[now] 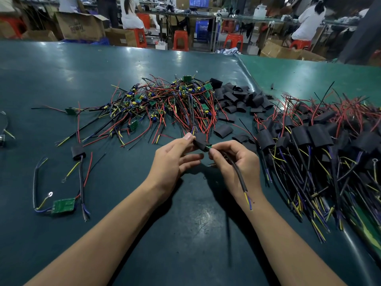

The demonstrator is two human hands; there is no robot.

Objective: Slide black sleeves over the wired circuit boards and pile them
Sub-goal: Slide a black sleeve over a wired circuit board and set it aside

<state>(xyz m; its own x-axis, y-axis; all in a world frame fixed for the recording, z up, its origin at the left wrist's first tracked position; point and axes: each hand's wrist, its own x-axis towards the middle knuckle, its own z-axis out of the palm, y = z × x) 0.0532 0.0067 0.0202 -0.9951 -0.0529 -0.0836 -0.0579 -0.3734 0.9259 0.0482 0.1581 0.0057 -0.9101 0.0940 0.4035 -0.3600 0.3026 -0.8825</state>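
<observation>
Worktop, dark green mat, seen from above our own forearms. We list what lies on it.

Hands — both raised just over the mat, close together at centre. Our left hand pinches the far end of a black sleeve between thumb and forefinger, its other fingers spread loosely below. Our right hand pinches the near end, where a sliver of green circuit board shows at the sleeve's mouth. A black cable runs from that end across the right palm toward the wrist, ending in bared yellow and blue cores.

Heap of unsleeved boards — beyond the hands, green boards tangled in red, black, yellow and blue wires.

Loose sleeves — a scatter of empty black sleeves just right of that heap, a few nearer the hands.

Finished pile — at right, many sleeved boards with their wires trailing toward us.

Strays at left — one sleeved board with its wires, and near it a bare wired board with a ring terminal.

Background — orange stools, cardboard boxes and seated people past the far edge.
</observation>
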